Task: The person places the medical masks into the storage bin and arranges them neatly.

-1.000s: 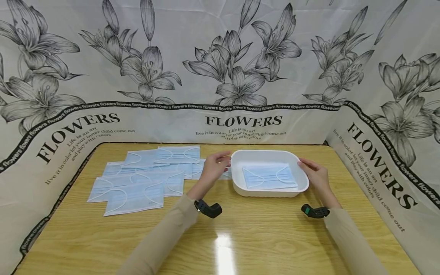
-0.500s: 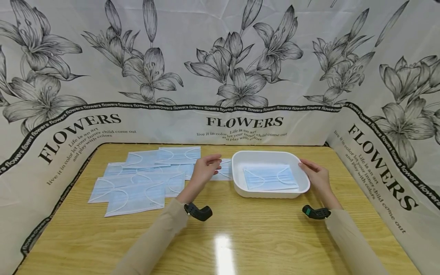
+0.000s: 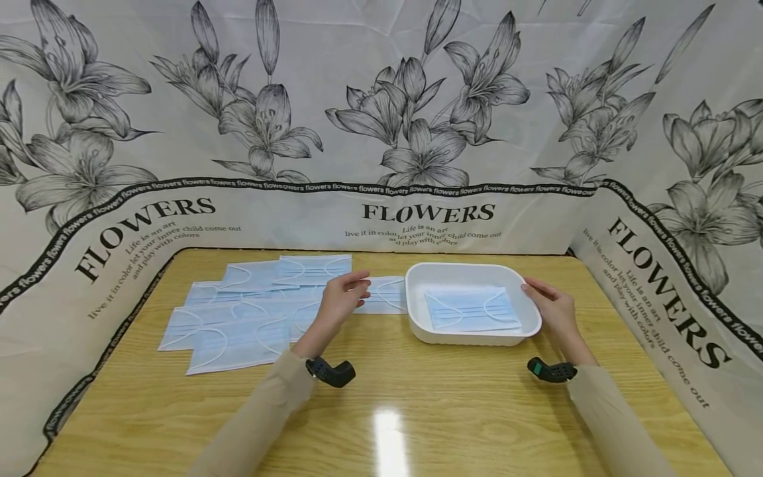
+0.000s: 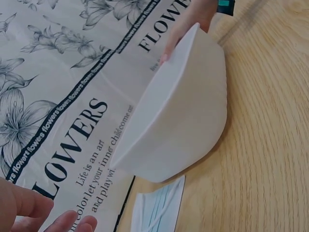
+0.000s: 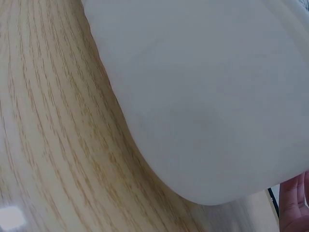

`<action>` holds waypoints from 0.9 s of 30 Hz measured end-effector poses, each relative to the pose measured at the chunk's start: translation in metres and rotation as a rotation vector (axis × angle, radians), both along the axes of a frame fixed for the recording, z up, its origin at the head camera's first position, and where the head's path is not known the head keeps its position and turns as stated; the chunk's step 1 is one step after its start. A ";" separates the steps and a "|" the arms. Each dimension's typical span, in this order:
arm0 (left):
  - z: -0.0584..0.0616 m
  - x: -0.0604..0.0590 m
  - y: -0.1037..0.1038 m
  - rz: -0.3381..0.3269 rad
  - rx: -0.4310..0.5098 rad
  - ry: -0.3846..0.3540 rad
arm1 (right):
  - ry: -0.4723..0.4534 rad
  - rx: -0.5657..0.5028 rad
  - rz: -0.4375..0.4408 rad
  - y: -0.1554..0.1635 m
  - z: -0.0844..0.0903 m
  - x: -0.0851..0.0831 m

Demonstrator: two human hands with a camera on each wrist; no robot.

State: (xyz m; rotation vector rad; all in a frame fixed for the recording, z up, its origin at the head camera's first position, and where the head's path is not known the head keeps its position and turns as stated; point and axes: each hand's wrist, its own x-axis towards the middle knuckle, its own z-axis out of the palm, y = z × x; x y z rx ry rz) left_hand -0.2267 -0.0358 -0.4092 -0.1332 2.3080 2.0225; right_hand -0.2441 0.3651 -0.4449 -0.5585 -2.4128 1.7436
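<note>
A white tray (image 3: 471, 338) sits right of centre on the wooden table, with one blue face mask (image 3: 471, 309) lying flat inside. My right hand (image 3: 545, 298) rests with straight fingers against the tray's right rim. My left hand (image 3: 346, 293) hovers left of the tray with relaxed fingers and holds nothing. It is over the edge of a spread of several blue masks (image 3: 238, 324), and one mask (image 3: 384, 295) lies between it and the tray. The left wrist view shows the tray's outer wall (image 4: 178, 121), my left fingertips (image 4: 29, 208) and a mask (image 4: 159, 210). The right wrist view is filled by the tray wall (image 5: 207, 96).
A flower-printed cloth (image 3: 417, 132) walls the table at the back and on both sides. The wooden tabletop (image 3: 417, 411) in front of the tray and masks shows a light glare. Black camera mounts sit on both wrists (image 3: 330, 372).
My left hand has drawn left, away from the tray's left rim and over the masks. The right hand has stayed at the tray's right rim.
</note>
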 end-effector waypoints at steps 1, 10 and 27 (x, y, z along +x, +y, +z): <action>-0.001 0.000 -0.001 0.004 -0.002 -0.002 | -0.001 0.002 0.001 0.000 0.000 0.000; -0.001 0.003 -0.015 0.039 -0.034 -0.024 | -0.025 0.023 0.005 -0.001 0.001 0.000; -0.003 0.004 -0.044 0.028 -0.103 -0.013 | -0.017 0.013 0.009 0.001 -0.001 -0.001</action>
